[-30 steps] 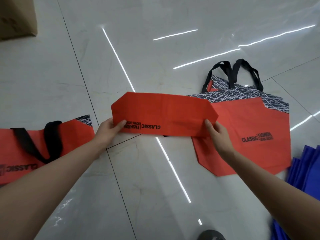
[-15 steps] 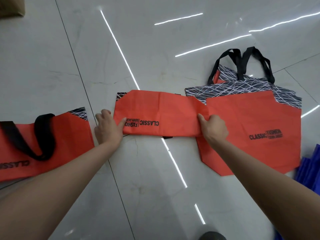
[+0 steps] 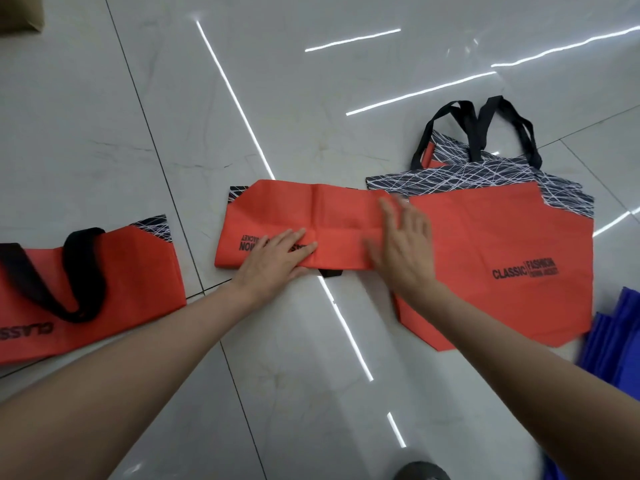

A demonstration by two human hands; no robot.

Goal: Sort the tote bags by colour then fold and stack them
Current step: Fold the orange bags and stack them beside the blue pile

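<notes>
I see a glossy pale tiled floor [image 3: 311, 98]. Flat on it lie a folded red tote bag [image 3: 294, 216] in the middle, an unfolded red bag [image 3: 502, 237] meeting its right end, another red bag [image 3: 131, 282] apart at left, blue bags [image 3: 616, 341] far right, and a cardboard box [image 3: 20, 12] far left.

The folded red tote bag [image 3: 298, 220] is down: no longer hanging in the air between two pinches, it lies flat on the tiled floor [image 3: 311, 341]. The left hand [image 3: 277, 261] lets go of the bag's 9 o'clock end and slides toward 3 o'clock, palm down, fingers straight over the black lettering [image 3: 249, 242], hiding the word CLASSIC. The right hand [image 3: 403, 247] gives up its pinch at the 3 o'clock end too and spreads flat on the fabric, blurred with motion.
</notes>
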